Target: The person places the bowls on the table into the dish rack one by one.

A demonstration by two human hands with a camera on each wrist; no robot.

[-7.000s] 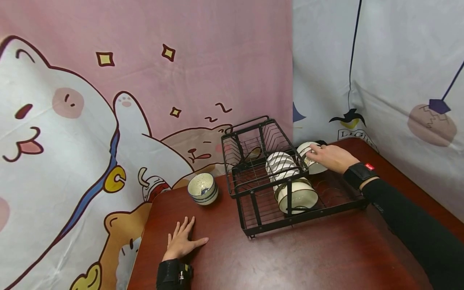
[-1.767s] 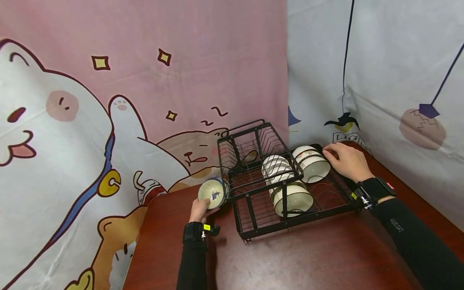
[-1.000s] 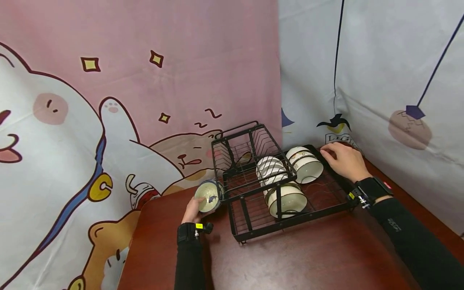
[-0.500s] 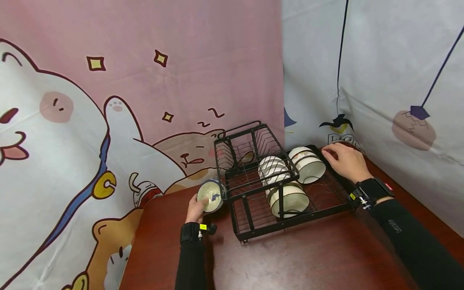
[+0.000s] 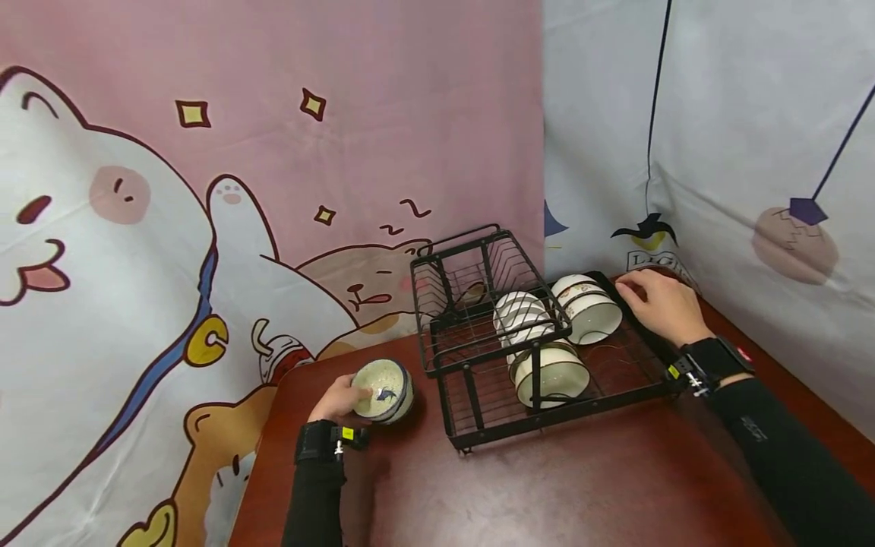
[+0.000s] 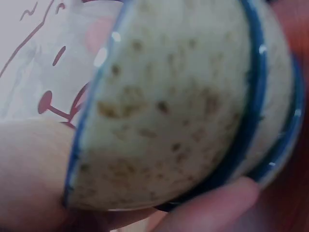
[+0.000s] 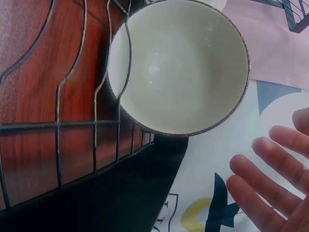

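Observation:
My left hand holds a small stack of speckled bowls with blue bands, left of the black dish rack. Its thumb reaches inside the upper bowl, whose mouth tilts toward the head camera. The left wrist view shows the bowl's brown-flecked outside with a fingertip on the lower side. My right hand is held by the rack's right edge, holding nothing, its fingers loosely bent. Beside it, floral bowls stand on edge in the rack; the front one shows its cream inside.
White dishes stand in a row in the rack's lower level, with cream dark-rimmed bowls in front of them. A raised wire shelf covers the rack's left part. Printed curtains hang behind the red-brown table.
My left hand, earlier spread on the table, has gripped the speckled bowls, brought them against the rack, and now moved them back left. My right hand has let go of a floral bowl.

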